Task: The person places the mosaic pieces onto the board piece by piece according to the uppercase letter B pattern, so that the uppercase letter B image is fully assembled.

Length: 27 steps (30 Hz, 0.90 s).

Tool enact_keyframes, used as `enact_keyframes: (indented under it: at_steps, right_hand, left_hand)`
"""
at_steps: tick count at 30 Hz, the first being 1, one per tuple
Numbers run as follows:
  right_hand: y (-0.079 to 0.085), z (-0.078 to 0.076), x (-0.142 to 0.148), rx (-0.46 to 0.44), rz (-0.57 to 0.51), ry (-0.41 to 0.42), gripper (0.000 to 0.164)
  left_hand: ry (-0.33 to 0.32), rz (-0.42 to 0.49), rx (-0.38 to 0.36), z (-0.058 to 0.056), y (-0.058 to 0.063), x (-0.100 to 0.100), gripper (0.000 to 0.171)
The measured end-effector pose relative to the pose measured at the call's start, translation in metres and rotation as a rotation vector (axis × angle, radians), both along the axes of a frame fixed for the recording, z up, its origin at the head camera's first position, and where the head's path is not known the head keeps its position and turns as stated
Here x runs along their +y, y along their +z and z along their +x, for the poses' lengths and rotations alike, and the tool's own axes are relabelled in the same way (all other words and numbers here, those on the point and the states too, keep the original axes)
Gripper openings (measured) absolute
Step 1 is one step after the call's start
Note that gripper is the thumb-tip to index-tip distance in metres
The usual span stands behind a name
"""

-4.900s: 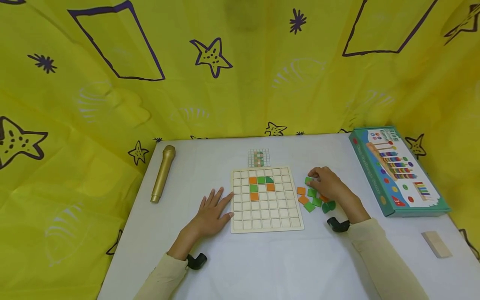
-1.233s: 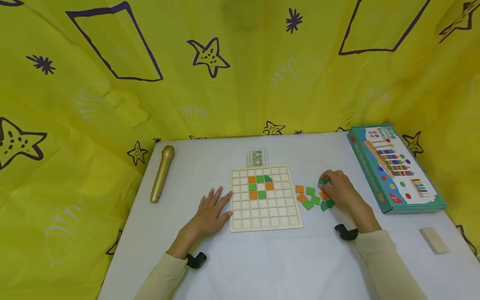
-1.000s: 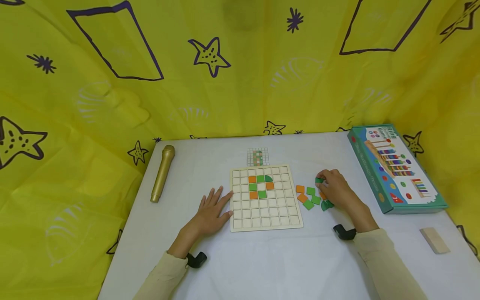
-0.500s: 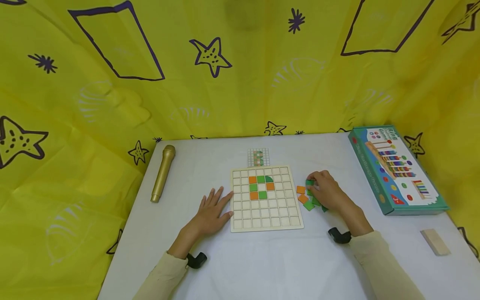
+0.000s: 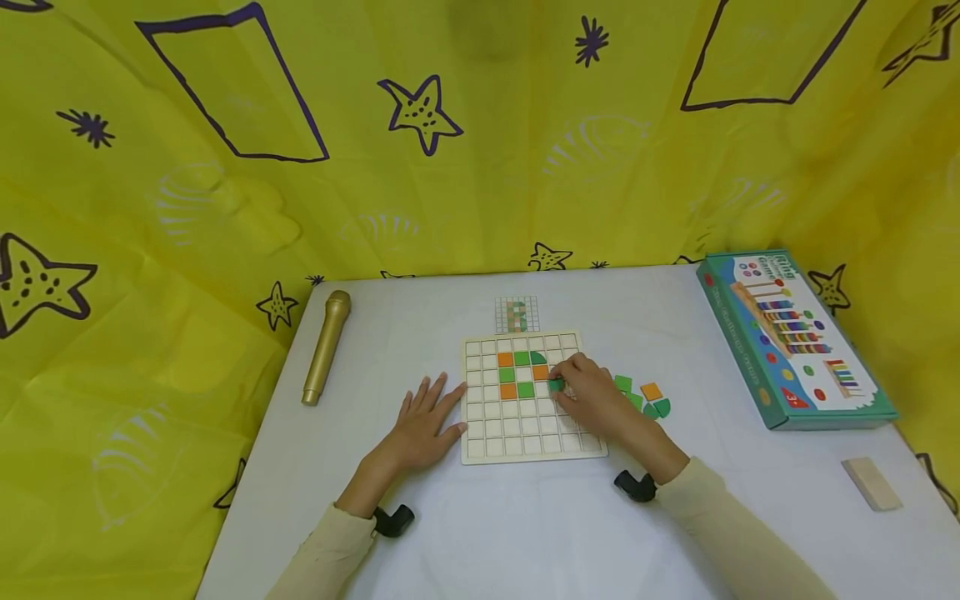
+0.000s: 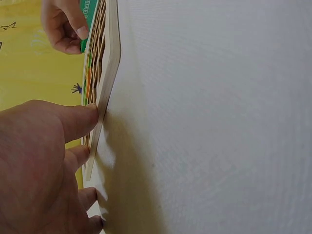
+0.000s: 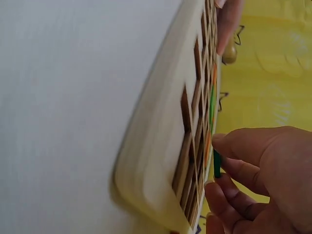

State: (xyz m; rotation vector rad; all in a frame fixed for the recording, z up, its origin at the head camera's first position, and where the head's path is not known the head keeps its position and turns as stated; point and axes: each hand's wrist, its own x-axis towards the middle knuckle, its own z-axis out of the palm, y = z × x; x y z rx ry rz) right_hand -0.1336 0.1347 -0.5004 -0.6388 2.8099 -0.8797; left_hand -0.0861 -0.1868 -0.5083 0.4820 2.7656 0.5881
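A wooden grid board (image 5: 480,446) lies mid-table, with orange and green square tiles and a dark green quarter-round tile (image 5: 537,357) in its upper cells. My right hand (image 5: 596,400) is over the board's right half, pinching another dark green tile (image 7: 217,163) between thumb and fingers. That tile is seen edge-on in the right wrist view, close to the board surface, just below right of an orange tile (image 5: 541,372). My left hand (image 5: 420,429) rests flat with fingers spread. Its thumb (image 6: 83,119) and index fingertip touch the board's left edge.
Loose green and orange tiles (image 5: 651,391) lie right of the board, partly hidden by the right hand. A small pattern card (image 5: 517,314) sits behind the board. A gold microphone (image 5: 327,346) is at left, a game box (image 5: 798,342) and a wooden block (image 5: 872,484) at right.
A light green tile from the pile now sits in the board's third tile row. Afterwards the right hand picked up a dark green tile and moved left over the board. The left hand stayed put.
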Motion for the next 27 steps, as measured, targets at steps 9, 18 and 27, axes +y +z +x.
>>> enact_keyframes:
  at_steps: [9,18,27]
  right_hand:
    - [-0.003,-0.001,-0.018,0.035,0.041,0.036,0.028]
    - [0.001,-0.003,-0.02,0.033,0.017,0.017,0.015]
    - [0.0,-0.003,-0.018,0.038,0.013,0.047,0.012]
  left_hand:
    - [0.004,-0.008,-0.008,-0.002,-0.005,-0.002,0.064]
    - [0.004,-0.026,-0.017,-0.003,-0.005,-0.002,0.065]
    - [0.006,-0.029,-0.018,-0.002,-0.005,-0.001,0.065]
